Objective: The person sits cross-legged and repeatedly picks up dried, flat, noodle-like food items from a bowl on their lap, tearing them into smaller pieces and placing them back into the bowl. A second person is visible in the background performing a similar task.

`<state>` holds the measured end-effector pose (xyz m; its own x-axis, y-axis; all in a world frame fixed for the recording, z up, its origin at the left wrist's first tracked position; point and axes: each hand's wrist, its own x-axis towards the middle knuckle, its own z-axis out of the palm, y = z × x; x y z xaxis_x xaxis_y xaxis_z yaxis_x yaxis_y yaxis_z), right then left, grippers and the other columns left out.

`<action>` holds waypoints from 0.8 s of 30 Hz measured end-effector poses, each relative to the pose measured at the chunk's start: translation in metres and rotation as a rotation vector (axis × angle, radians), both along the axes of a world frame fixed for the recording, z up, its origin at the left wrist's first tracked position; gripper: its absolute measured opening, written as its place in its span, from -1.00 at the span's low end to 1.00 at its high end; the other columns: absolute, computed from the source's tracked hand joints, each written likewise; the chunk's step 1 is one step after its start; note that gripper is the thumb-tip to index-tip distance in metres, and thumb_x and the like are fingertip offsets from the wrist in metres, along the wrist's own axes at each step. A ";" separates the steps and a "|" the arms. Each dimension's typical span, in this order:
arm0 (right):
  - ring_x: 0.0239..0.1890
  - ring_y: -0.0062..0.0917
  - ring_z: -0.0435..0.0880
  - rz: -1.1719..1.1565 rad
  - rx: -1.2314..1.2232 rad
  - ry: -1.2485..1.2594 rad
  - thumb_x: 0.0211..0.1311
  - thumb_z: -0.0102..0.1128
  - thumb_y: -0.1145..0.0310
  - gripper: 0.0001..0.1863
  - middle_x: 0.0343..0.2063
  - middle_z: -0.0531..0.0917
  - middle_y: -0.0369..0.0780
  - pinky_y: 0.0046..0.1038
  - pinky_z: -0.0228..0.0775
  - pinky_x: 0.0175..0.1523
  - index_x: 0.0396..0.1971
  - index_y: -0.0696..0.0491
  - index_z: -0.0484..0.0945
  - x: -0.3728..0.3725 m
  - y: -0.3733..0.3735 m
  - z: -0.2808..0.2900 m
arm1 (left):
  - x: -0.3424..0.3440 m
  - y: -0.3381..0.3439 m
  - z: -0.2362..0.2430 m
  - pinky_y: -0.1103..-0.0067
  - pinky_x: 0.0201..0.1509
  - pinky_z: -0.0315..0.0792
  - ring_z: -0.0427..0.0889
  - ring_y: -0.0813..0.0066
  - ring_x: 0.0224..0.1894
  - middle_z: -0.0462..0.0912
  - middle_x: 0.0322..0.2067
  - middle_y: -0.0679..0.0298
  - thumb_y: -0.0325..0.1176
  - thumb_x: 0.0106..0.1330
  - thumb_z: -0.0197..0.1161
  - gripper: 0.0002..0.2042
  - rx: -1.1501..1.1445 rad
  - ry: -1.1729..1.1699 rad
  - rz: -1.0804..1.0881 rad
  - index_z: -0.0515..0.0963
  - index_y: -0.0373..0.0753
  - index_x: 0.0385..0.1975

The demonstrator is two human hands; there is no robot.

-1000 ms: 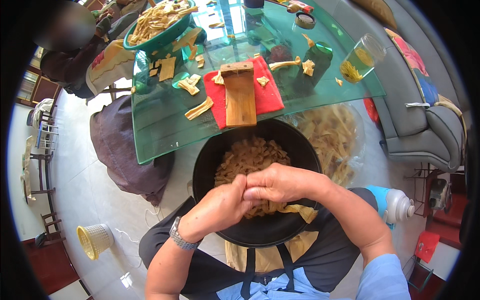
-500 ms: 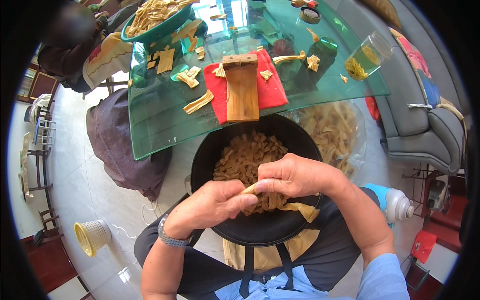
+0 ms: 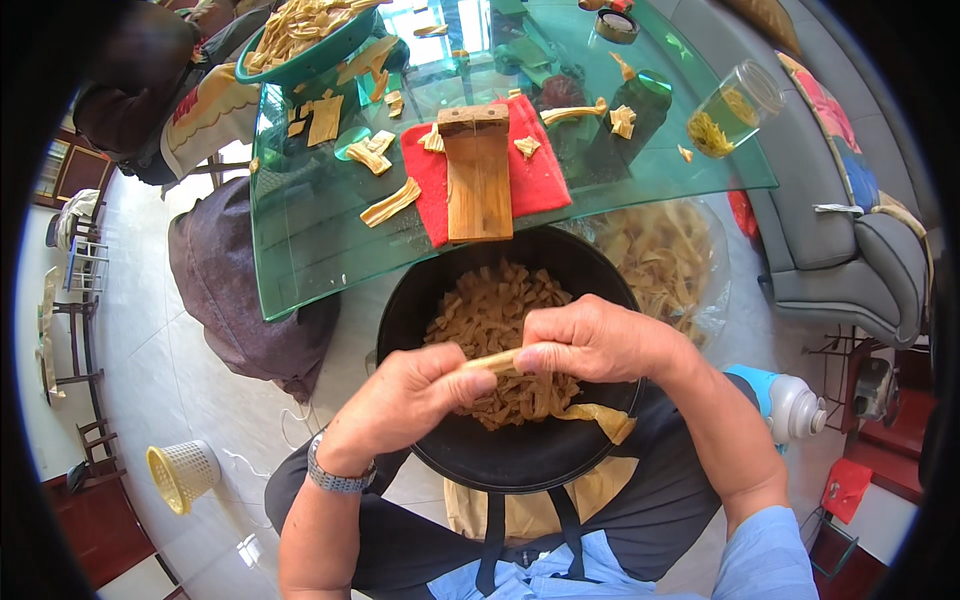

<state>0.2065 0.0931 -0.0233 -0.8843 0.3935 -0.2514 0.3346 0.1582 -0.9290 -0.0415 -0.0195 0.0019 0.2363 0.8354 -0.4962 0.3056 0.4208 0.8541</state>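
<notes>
Over a wide black pot [image 3: 490, 468], I hold a pale tan dried food strip [image 3: 497, 362] between both hands. My left hand [image 3: 405, 400] pinches its left end between thumb and fingers. Its other end is gripped by my right hand [image 3: 595, 340], thumb on top. Many small cut pieces [image 3: 490, 300] of the same tan food lie in the pot. A longer flat strip [image 3: 605, 418] rests across the pot's right side, near the rim. Beyond the pot, a wooden block tool [image 3: 478, 190] stands on a red cloth [image 3: 540, 165] at the table edge.
The glass table [image 3: 310, 250] holds scattered dried strips, a glass jar [image 3: 725, 115] and a teal basin [image 3: 310, 62] of strips. A clear bag [image 3: 665, 260] of strips sits right of the pot. A thermos [image 3: 795, 405] stands by my right leg. Another person [image 3: 140, 110] is at far left.
My hands have moved slightly apart, so more of the strip shows between them. The left hand has shifted left and up a little. Both hands keep their grip.
</notes>
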 end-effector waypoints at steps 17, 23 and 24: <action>-0.68 -0.74 0.46 -0.359 -0.672 0.417 0.67 -0.05 0.03 -0.40 -0.54 0.52 -0.34 -0.67 0.47 -0.58 0.48 0.09 0.25 0.001 -0.002 0.045 | 0.026 0.015 0.002 0.72 -0.27 0.46 0.53 0.74 -0.36 0.65 -0.28 0.40 -0.37 0.54 0.28 -0.79 0.192 -0.284 0.305 0.58 -0.27 0.06; -0.40 -0.42 0.71 -0.236 0.029 0.205 0.62 0.08 0.15 -0.48 -0.41 0.67 -0.20 -0.41 0.58 -0.26 0.46 -0.04 0.38 -0.007 -0.008 0.010 | 0.038 0.017 -0.012 0.68 -0.13 0.52 0.58 0.69 -0.25 0.63 -0.20 0.38 -0.22 0.59 0.20 -0.67 0.021 -0.555 0.315 0.48 -0.25 0.20; -0.30 -0.26 0.77 -0.215 0.311 0.302 0.59 0.11 0.19 -0.49 -0.35 0.72 -0.12 -0.34 0.60 -0.18 0.44 -0.03 0.40 -0.007 -0.009 -0.008 | 0.043 0.020 -0.015 0.67 -0.15 0.53 0.61 0.66 -0.28 0.63 -0.22 0.38 -0.21 0.61 0.17 -0.67 0.001 -0.554 0.340 0.47 -0.25 0.21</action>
